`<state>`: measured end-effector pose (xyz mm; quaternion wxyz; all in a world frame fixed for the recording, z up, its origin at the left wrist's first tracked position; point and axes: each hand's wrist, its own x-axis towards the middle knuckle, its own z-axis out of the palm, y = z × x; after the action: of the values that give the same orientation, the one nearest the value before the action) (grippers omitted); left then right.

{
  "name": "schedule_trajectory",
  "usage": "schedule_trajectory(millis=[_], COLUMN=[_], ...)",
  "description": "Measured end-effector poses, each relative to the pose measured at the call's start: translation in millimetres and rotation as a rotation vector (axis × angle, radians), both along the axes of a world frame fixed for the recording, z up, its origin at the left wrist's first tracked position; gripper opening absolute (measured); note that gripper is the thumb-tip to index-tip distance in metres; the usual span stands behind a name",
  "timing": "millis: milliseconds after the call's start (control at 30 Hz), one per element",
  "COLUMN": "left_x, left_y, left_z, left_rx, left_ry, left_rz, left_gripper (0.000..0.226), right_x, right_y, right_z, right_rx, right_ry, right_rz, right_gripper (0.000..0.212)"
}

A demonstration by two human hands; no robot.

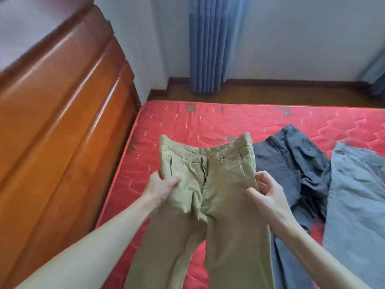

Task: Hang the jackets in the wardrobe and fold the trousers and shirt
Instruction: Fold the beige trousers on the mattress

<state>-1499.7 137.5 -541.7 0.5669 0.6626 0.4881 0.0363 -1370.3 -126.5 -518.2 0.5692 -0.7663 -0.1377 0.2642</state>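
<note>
I'm in a home bedroom: a red quilted mattress (208, 122) (bare, no sheet) fills the floor beside a wooden wardrobe (62, 122), with blue curtains (205, 44) on the wall.

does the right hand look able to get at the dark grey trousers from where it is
Probably yes. The right hand pinches the khaki trousers, so it must let go first; the dark grey trousers lie uncovered just beside it on the mattress.

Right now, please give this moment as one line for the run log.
step: fold trousers | left hand: grips khaki trousers | right hand: pinches other side | on: red mattress | beside: dark grey trousers, unfolded
</note>
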Motion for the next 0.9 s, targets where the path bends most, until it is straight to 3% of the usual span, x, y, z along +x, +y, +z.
schedule_trajectory(millis=[133,233,333,433,533,667,767,900], left_x=[-27,-52,-78,-104,-128,-146,-148,-153], left_y=[-49,-91,-128,-162,-193,-238,-271,-319], left_z=[93,155,206,251,291,339,361,378], left_rx=[0.075,0.127,0.145,0.154,0.227,0.374,0.491,0.334], left_ry=[-0.077,-0.164,-0.229,-0.29,-0.32,-0.378,-0.361,-0.358], left_rz=[-0.091,-0.144,-0.147,-0.114,-0.112,-0.215,-0.269,-0.268], left_gripper=[0.022,0.009,0.014,0.026,0.009,0.01,0.017,0.006], right_x=[-36,-61,-82,-108,-133,-150,-154,-155], right_y=[-28,-47,-71,-100,-132,-174,-200,-241], right_z=[81,132,180,231,269,306,330,355], right_rx=[0.021,-0.04,-0.128,-0.236,-0.281,-0.28,-0.41,-0.449], right_ry=[0.047,-0.074,-0.245,-0.396,-0.495,-0.535,-0.512,-0.633], right_rz=[-0.034,-0.058,-0.149,-0.212,-0.227,-0.27,-0.303,-0.308], right_gripper=[0.032,0.019,0.012,0.025,0.029,0.023,0.018,0.015])
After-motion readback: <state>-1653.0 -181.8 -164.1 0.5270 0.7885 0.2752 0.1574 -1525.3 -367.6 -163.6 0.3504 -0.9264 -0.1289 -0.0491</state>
